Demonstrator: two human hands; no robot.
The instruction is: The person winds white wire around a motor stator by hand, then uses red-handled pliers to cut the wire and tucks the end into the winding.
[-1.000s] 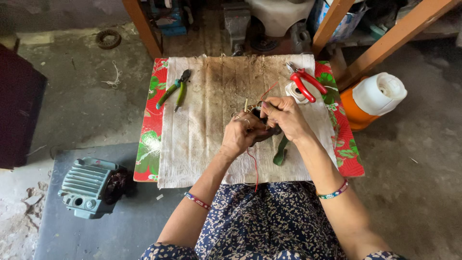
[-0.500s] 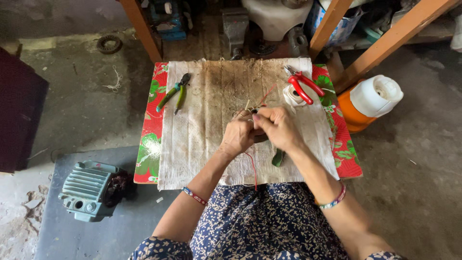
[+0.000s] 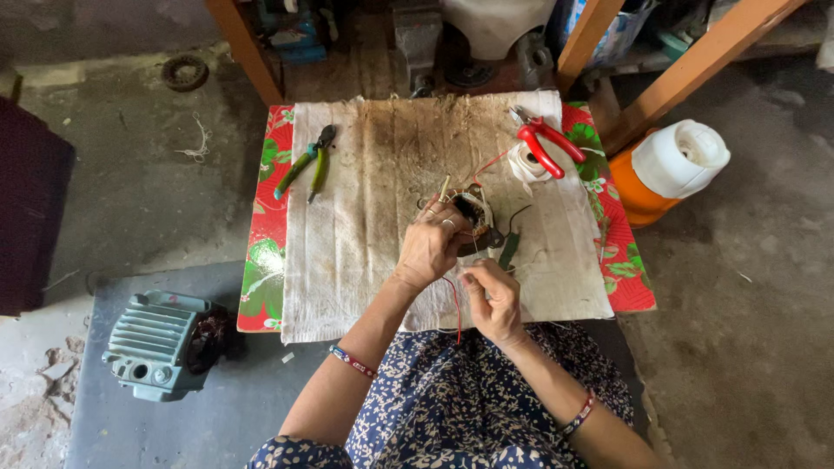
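A small dark round wound coil with a pale band around it [image 3: 476, 219] sits near the middle of a stained, off-white cloth [image 3: 365, 217] that covers a low table. The left hand [image 3: 432, 243] is closed over the coil's near side, fingers curled to steady it, and a thin pale stick [image 3: 444, 188] pokes up just past the knuckles. A thin red wire [image 3: 457, 306] runs from the coil down toward the person's lap.

The right hand [image 3: 493, 300] has come away from the coil since a moment ago, when both hands were bunched together on it. It now sits nearer the body, thumb and forefinger pinched shut on the red wire, drawing it out taut. Judging by this, a length of wire is being pulled through or off the coil, not tucked in.

Just beside the coil on the right lies a dark green-handled tool [image 3: 509, 247]. Further right and back, red-handled cutters [image 3: 544, 143] rest across a white roll of tape [image 3: 524, 161]. At the far left of the cloth lie green-handled pliers [image 3: 306, 162]. A red floral-patterned table covering [image 3: 266, 208] shows at both sides of the cloth.

On the concrete floor to the right stands an orange jug with a white lid [image 3: 673, 167]. To the left, on a grey mat, rests a pale green ribbed motor housing [image 3: 161, 343]. Both wrists wear beaded bracelets, and a dark blue flowered garment covers the lap.
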